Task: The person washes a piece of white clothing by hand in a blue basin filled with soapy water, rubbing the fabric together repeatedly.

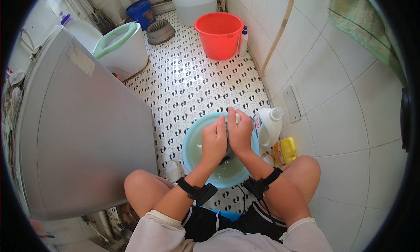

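Note:
A light blue basin (187,153) of cloudy water stands on the floor between my knees. Above it, my left hand (214,140) and my right hand (239,132) are closed and pressed close together. Between the wrists, a dark grey, soft-looking item (228,155) shows low over the water; the hands hide most of it, so its kind is unclear. A small whitish piece (237,118) peeks out at the fingers of my right hand. I cannot make out whether it belongs to the dark item.
Right of the basin stand a white detergent bottle (267,126) and a yellow bottle (286,150), near the tiled wall (341,121). A grey appliance (96,129) rises at left. Farther off are a red bucket (218,40), a toilet (127,55) and a blue bucket (141,13).

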Tool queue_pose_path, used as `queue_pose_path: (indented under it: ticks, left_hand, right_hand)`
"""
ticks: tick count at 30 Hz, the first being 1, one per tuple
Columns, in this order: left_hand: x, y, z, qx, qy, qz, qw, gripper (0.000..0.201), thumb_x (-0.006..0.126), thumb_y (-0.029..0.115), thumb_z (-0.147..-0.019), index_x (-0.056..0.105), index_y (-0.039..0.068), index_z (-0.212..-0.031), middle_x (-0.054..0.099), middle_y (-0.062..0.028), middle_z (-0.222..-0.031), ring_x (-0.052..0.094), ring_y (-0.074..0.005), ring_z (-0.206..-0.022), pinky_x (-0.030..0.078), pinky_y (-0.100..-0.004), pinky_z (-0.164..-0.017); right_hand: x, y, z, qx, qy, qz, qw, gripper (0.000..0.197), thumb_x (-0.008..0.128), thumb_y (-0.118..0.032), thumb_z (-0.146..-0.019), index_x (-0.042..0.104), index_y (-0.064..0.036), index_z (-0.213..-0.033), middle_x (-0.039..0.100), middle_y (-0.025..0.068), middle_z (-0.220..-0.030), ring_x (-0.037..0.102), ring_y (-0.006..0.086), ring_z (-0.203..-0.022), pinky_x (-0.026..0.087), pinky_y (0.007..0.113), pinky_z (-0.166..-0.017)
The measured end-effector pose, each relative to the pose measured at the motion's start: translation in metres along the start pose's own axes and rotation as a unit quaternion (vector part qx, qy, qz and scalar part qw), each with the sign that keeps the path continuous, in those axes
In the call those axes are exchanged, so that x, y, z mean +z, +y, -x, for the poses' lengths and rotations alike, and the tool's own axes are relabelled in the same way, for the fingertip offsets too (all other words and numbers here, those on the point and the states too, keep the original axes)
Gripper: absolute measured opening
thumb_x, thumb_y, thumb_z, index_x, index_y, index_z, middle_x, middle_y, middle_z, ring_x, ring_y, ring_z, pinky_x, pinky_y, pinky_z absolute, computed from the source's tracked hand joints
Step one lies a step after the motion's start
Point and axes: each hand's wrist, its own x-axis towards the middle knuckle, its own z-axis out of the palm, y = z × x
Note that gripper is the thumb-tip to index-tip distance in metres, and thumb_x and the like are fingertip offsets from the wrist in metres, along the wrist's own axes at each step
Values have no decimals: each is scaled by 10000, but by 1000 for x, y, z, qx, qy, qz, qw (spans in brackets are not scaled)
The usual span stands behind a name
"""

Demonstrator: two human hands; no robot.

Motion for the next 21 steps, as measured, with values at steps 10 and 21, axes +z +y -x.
queue_pose_path:
  ticks: [10, 21]
  left_hand:
    - [1, -14, -3, 11, 8, -16, 1000, 493, 442, 303, -1028, 509, 4, -642, 453, 45, -550, 371, -38, -527, 305, -264, -466]
    - [-6, -22, -10, -17, 12, -9, 1000, 503, 447, 323, -1025, 515, 2, -644, 472, 32, -552, 380, -36, -520, 309, -253, -460]
  right_hand:
    - [8, 2, 7, -47, 13, -18, 999, 341, 548, -236, -940, 560, 26, -723, 510, 241, -593, 501, 399, -533, 379, 445, -512]
    - [17, 9, 14, -69, 13, -23, 997, 362, 541, -242, -941, 571, 30, -704, 539, 236, -593, 541, 384, -538, 405, 437, -524]
